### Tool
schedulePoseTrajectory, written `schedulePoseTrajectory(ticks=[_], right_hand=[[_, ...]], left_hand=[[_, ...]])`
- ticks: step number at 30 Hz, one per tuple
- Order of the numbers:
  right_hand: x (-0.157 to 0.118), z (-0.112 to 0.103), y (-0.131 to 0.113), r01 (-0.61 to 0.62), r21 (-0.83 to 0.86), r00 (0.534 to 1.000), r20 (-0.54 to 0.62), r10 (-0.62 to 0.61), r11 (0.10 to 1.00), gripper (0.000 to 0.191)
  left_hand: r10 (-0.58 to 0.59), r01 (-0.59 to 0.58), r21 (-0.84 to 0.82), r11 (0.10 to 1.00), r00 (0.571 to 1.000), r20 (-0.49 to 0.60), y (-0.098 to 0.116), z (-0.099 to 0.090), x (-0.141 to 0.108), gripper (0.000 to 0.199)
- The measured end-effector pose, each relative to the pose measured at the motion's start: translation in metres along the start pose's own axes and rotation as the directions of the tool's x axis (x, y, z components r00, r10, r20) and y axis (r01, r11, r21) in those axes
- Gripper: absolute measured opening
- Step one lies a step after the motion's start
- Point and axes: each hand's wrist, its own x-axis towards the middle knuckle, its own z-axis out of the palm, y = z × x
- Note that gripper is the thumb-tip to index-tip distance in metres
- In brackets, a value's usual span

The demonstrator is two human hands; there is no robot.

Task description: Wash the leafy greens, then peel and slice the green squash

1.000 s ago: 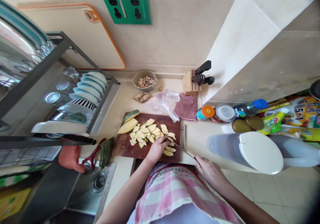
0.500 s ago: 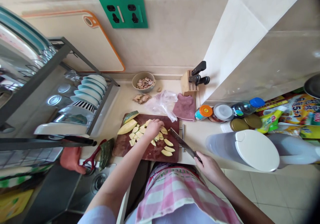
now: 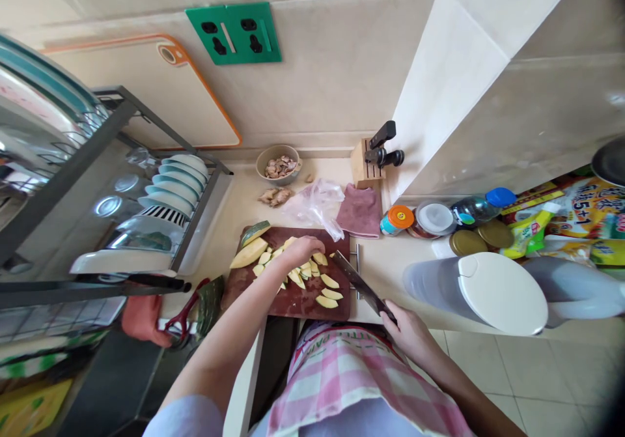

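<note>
My left hand (image 3: pixel 308 249) is over the pale vegetable slices (image 3: pixel 303 273) on the brown cutting board (image 3: pixel 297 303); its fingers point down and are partly hidden, so I cannot tell what they hold. My right hand (image 3: pixel 403 325) is wrapped round the handle of a knife (image 3: pixel 359 283), whose blade tip reaches over the board's right side. Several slices lie apart near the blade. Two larger green-skinned pieces, one a peeled-looking chunk (image 3: pixel 249 253) and one showing its skin (image 3: pixel 255 232), rest at the board's left.
Behind the board are a bowl of chopped pieces (image 3: pixel 278 165), ginger (image 3: pixel 275 197), a plastic bag (image 3: pixel 319 204), a purple cloth (image 3: pixel 360 211) and a knife block (image 3: pixel 365 167). Jars (image 3: pixel 396 219) and a white-lidded container (image 3: pixel 502 292) stand right. The dish rack (image 3: pixel 193 209) is left.
My left hand has shifted slightly right over the slices, uncovering more near the board's middle. My right hand keeps the knife in nearly the same place. The camera view has shifted slightly.
</note>
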Motion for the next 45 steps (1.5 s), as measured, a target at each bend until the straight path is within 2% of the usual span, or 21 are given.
schedulePoseTrajectory(ticks=[5,11,15,21,24,28,30,33,34,36,37,40,42,45], right_hand=[[-0.001,0.003,0.002,0.009,0.020,1.000,-0.006,-0.009,1.000,0.029],[-0.001,0.004,0.002,0.004,0.020,1.000,-0.019,-0.004,1.000,0.029],[-0.002,0.003,0.000,0.005,0.010,1.000,-0.016,-0.005,1.000,0.028],[-0.003,0.003,-0.003,0.007,-0.021,1.000,-0.016,-0.007,1.000,0.029],[-0.003,0.004,-0.005,0.006,-0.008,1.000,-0.025,-0.007,1.000,0.028],[-0.003,0.004,-0.008,-0.006,0.028,1.000,-0.029,0.007,1.000,0.028],[-0.003,0.004,-0.011,-0.021,0.067,1.000,-0.021,0.022,0.998,0.028],[0.001,0.005,-0.015,-0.038,0.119,0.999,-0.016,0.040,0.992,0.027],[0.002,0.005,-0.017,-0.040,0.125,0.999,-0.018,0.043,0.991,0.027],[0.004,0.005,-0.020,-0.042,0.119,0.999,-0.025,0.045,0.992,0.026],[0.006,0.005,-0.022,-0.043,0.110,0.999,-0.026,0.046,0.993,0.026],[0.007,0.003,-0.025,-0.046,0.086,0.999,-0.025,0.049,0.995,0.025],[0.008,0.003,-0.025,-0.044,0.082,0.999,-0.024,0.046,0.996,0.026],[0.008,0.007,-0.025,-0.036,0.084,0.999,-0.034,0.039,0.996,0.029]], left_hand=[[-0.070,0.062,-0.089,0.994,0.994,-0.085,-0.004,0.001,0.002,0.020],[0.106,-0.108,-0.070,0.992,0.994,-0.026,-0.014,0.006,-0.003,0.024],[0.127,-0.127,-0.018,0.992,0.992,-0.027,-0.012,0.008,-0.003,0.024],[-0.043,0.036,0.187,0.982,0.998,0.035,0.005,0.012,0.001,0.019],[-0.142,0.135,0.145,0.980,0.989,0.038,0.009,0.009,0.001,0.011],[-0.219,0.217,0.057,0.974,0.976,0.016,0.008,0.007,0.002,0.003],[-0.351,0.346,-0.092,0.934,0.936,-0.039,0.010,0.013,0.003,0.011],[-0.603,0.528,-0.404,0.747,0.794,-0.077,0.017,0.031,0.005,0.028],[-0.649,0.552,-0.453,0.700,0.757,-0.079,0.021,0.037,0.005,0.031],[-0.676,0.575,-0.438,0.691,0.729,-0.109,0.028,0.045,0.003,0.028],[-0.659,0.575,-0.384,0.723,0.740,-0.133,0.030,0.047,0.000,0.025],[-0.551,0.535,-0.137,0.833,0.823,-0.138,0.035,0.043,-0.010,0.019],[-0.478,0.483,0.016,0.876,0.871,-0.110,0.034,0.038,-0.017,0.022],[-0.349,0.372,0.175,0.911,0.925,-0.152,0.028,0.034,-0.022,0.021]])
